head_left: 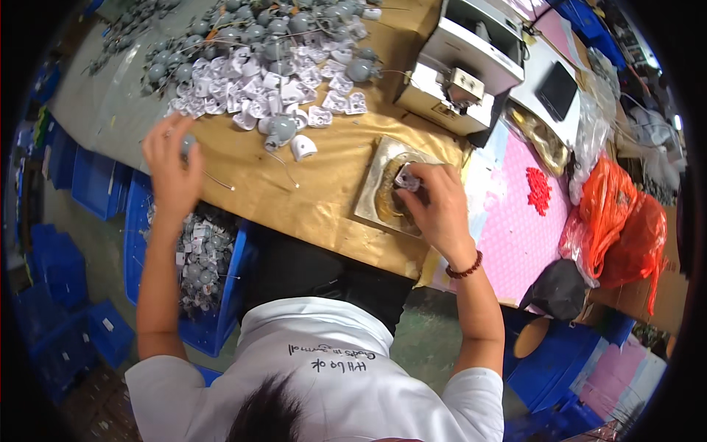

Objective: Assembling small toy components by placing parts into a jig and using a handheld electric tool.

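Observation:
My left hand (171,166) is raised over the near left of the table, fingers curled around a grey rounded part (188,144). A thin wire with a small pale tip trails from beside that hand. My right hand (440,202) pinches a small white plastic housing (406,178) over a square metal plate (372,193) with a brown, crusty middle. Whether the housing touches the plate I cannot tell. Between my hands lie a grey rounded part with a wire (280,131) and a loose white shell (302,147).
White plastic shells (254,92) and grey wired parts (254,33) are heaped at the back left. A white and black machine (456,88) stands behind the plate. Red pieces (538,191) lie on pink wrap at right. A blue bin (221,309) of parts sits below the table edge.

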A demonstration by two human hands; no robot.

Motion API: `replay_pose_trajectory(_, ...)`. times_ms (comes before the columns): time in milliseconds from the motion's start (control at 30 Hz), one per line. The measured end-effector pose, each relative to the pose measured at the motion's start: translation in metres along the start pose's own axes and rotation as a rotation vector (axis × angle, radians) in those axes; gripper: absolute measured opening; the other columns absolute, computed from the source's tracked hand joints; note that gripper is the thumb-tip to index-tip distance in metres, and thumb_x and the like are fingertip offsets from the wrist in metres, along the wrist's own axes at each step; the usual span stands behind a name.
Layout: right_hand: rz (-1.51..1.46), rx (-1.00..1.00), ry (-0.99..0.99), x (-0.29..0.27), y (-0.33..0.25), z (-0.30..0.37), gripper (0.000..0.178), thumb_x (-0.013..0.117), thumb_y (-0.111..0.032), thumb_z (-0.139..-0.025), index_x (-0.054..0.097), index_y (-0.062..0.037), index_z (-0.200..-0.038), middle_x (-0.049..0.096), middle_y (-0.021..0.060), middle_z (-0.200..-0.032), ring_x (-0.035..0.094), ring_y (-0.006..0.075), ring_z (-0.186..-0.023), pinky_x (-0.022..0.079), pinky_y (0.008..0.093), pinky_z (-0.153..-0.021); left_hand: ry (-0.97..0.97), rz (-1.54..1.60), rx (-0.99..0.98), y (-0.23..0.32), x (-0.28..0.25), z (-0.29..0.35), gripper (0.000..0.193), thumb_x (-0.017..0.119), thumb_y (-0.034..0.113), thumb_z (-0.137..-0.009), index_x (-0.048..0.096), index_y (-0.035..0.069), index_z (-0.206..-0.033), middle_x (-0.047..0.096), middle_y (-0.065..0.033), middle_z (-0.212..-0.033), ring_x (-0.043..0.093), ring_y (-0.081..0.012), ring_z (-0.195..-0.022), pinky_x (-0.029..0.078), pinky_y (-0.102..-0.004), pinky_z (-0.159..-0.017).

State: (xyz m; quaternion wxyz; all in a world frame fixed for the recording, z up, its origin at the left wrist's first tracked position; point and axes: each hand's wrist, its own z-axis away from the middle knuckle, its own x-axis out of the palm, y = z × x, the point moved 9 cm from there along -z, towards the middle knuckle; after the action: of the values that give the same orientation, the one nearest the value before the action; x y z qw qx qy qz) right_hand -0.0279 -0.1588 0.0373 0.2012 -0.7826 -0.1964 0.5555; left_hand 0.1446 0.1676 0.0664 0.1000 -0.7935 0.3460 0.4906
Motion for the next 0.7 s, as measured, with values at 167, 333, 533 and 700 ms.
replay_pose_trajectory(167, 0.003, -0.05, -0.069, 0.006, -0.002, 0.004, 0.038, 0.079, -0.007, -0.073, 0.065, -0.0078, -0.108, 0.064, 0.0094, -0.099, 0.056, 0.0323, -0.097, 0.046, 0.0417, -0.086, -0.26, -0.088, 0.028, -0.073, 0.035, 0.024, 0.038, 0.071, 0.014, -0.086, 0.059, 0.005, -0.121, 0.06, -0.018, -0.122, 0.045, -0.0427, -0.125, 0.035, -0.0494, -0.107)
replay_pose_trajectory(333, -0.123, 0.023, 0.141, -0.04, 0.024, 0.022, 0.049, 0.08, -0.009, -0.077, 0.063, -0.0046, -0.122, 0.061, 0.0165, -0.116, 0.057, 0.0344, -0.106, 0.047, 0.0408, -0.093, -0.362, -0.156, 0.04, -0.115, 0.03, 0.068, 0.033, 0.066, 0.005, -0.083, 0.059, 0.003, -0.115, 0.058, -0.0194, -0.119, 0.05, -0.0419, -0.118, 0.039, -0.047, -0.103)
replay_pose_trajectory(533, 0.292, 0.397, 0.355, -0.137, 0.176, 0.082, 0.026, 0.071, -0.005, -0.084, 0.069, -0.0065, -0.11, 0.067, 0.0138, -0.107, 0.062, 0.0313, -0.1, 0.051, 0.0396, -0.085, -0.871, -0.267, -0.129, -0.212, -0.009, 0.2, 0.031, 0.064, 0.001, -0.079, 0.06, 0.0, -0.11, 0.058, -0.0223, -0.114, 0.054, -0.042, -0.112, 0.044, -0.0468, -0.097)
replay_pose_trajectory(700, 0.643, 0.257, 0.188, -0.139, 0.218, 0.084, 0.025, 0.065, -0.005, -0.087, 0.068, -0.009, -0.111, 0.067, 0.0127, -0.108, 0.06, 0.0346, -0.1, 0.049, 0.042, -0.088, -0.669, -0.067, -0.17, -0.149, -0.009, 0.134, 0.024, 0.065, 0.001, -0.082, 0.064, 0.001, -0.106, 0.062, -0.0195, -0.107, 0.059, -0.0385, -0.104, 0.047, -0.0446, -0.09)
